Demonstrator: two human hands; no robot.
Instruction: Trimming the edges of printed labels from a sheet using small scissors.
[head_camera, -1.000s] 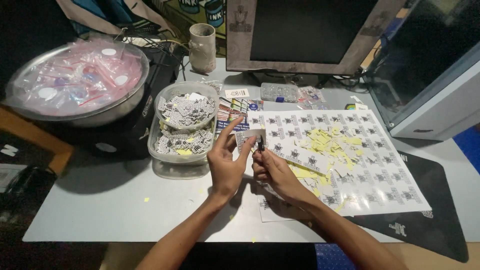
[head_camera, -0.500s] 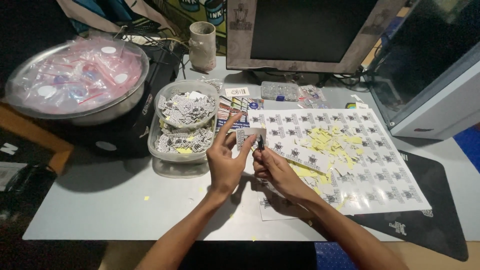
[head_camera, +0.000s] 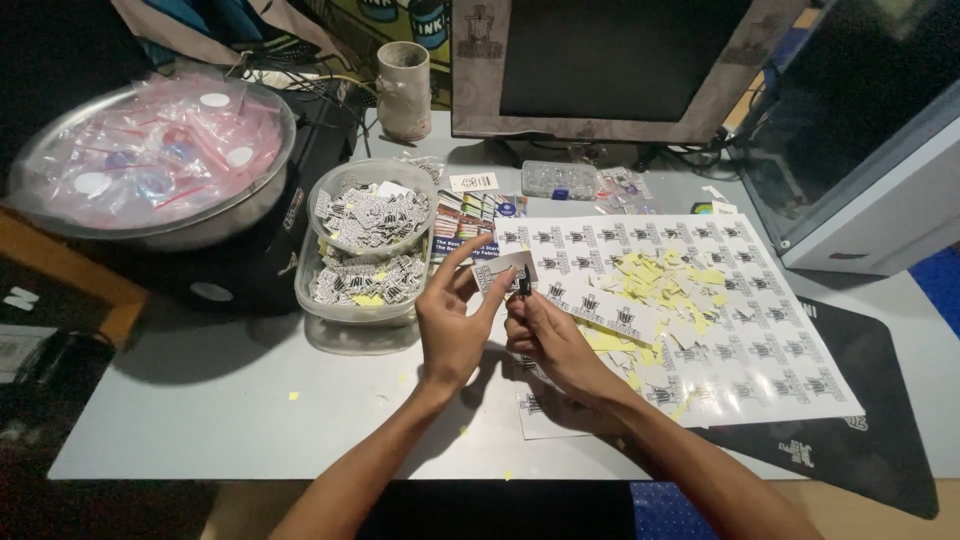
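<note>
Pinching a small white printed sticker (head_camera: 503, 270) between both hands, your left hand (head_camera: 452, 325) and right hand (head_camera: 548, 335) meet above the grey tabletop (head_camera: 210, 410). Left stand two stacked clear plastic tubs of cut stickers (head_camera: 365, 255); right lies the large white sticker sheet (head_camera: 740, 330). Bare tabletop opens toward you.

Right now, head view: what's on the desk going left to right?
Metal bowl of pink bags → clear tubs of cut stickers → left hand → right hand → sticker sheet → black mat.
</note>
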